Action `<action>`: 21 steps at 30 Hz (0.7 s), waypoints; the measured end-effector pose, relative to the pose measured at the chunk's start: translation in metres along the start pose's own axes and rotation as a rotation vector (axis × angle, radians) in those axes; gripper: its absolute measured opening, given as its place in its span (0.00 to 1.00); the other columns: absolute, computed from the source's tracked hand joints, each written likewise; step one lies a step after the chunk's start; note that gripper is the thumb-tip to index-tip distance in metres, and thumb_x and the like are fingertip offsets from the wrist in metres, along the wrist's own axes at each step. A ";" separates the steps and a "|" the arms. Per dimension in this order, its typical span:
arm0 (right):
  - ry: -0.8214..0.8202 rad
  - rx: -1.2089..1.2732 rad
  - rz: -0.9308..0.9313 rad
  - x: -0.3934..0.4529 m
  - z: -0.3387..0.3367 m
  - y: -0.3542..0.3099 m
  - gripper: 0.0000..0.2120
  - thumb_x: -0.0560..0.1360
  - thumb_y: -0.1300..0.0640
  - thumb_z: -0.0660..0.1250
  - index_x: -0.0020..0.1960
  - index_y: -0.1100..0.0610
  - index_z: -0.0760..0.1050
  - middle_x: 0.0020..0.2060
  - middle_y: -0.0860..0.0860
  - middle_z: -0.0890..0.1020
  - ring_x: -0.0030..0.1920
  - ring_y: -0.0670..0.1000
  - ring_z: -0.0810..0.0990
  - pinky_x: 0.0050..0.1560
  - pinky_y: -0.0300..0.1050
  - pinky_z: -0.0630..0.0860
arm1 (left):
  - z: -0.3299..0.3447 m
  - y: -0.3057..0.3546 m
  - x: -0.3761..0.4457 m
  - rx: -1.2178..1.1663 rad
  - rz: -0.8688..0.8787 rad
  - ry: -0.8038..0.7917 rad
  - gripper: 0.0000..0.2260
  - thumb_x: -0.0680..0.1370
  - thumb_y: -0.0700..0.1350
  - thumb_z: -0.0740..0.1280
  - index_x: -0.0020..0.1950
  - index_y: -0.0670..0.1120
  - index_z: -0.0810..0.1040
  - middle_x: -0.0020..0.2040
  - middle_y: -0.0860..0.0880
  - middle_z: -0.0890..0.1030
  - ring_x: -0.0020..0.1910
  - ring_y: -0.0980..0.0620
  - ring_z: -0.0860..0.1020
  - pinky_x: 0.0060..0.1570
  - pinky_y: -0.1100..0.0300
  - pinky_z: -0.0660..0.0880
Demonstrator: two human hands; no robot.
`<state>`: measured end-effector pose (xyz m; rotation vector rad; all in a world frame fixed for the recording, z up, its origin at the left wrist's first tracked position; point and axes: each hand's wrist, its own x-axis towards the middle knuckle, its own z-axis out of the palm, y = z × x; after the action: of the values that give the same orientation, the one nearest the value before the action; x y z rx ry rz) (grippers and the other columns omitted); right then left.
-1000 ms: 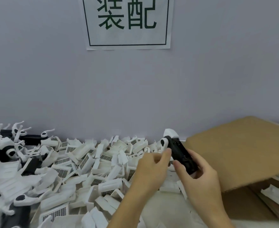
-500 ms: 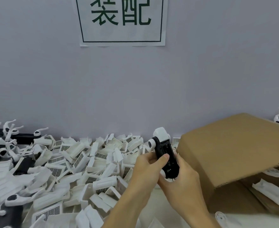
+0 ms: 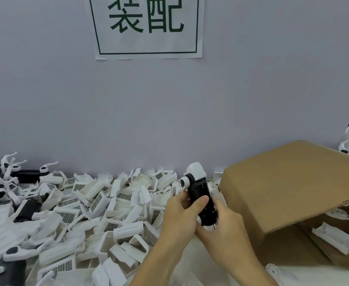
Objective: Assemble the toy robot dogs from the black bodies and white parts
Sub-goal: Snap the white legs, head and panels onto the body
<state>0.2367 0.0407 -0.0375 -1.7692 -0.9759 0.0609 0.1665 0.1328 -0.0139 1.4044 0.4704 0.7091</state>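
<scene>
Both my hands hold one black robot-dog body [image 3: 200, 195] upright above the table, near the wall. A white head piece [image 3: 196, 171] sits on its top end and a round white joint [image 3: 184, 182] sticks out on its left side. My left hand [image 3: 179, 215] grips the body from the left, with its thumb pressed across the black front. My right hand [image 3: 221, 228] grips the lower end from the right and below. A large heap of loose white parts [image 3: 99, 205] covers the table to the left.
An open cardboard box [image 3: 293, 182] stands at the right, its flap raised, with white parts [image 3: 334, 238] inside. Assembled black-and-white dogs [image 3: 8, 182] lie at the far left by the wall. A paper sign [image 3: 148, 27] hangs on the wall.
The body has swung from lying tilted to the right to nearly upright. My left thumb has slid onto its black front, and both hands have closed in around its lower half.
</scene>
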 end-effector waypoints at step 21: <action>0.199 0.418 0.098 0.016 -0.023 0.004 0.23 0.67 0.56 0.81 0.60 0.53 0.81 0.43 0.47 0.86 0.43 0.43 0.86 0.40 0.33 0.79 | 0.000 -0.014 0.000 0.722 0.525 -0.117 0.12 0.76 0.33 0.66 0.43 0.51 0.78 0.39 0.55 0.82 0.40 0.54 0.81 0.44 0.49 0.80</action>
<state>0.2603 0.0327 -0.0250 -1.4054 -0.6749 0.1382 0.1690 0.1329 -0.0276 2.2853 0.2664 0.9136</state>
